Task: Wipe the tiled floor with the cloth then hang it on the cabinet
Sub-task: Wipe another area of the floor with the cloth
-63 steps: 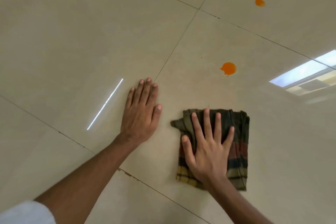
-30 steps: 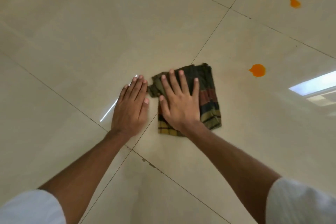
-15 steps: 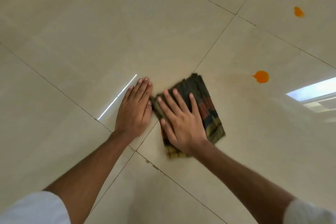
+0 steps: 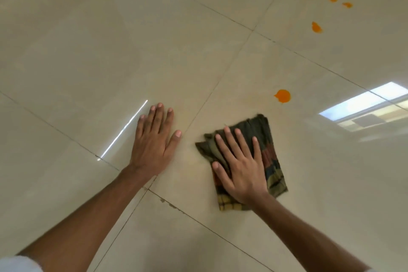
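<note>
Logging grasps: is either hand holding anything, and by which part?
Nothing gripped: the right hand presses flat atop the cloth; the left hand rests on the floor.

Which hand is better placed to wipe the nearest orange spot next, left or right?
Right, probably. The right hand presses flat on the cloth, close to the orange spot; the left hand rests on bare tile, farther away.
</note>
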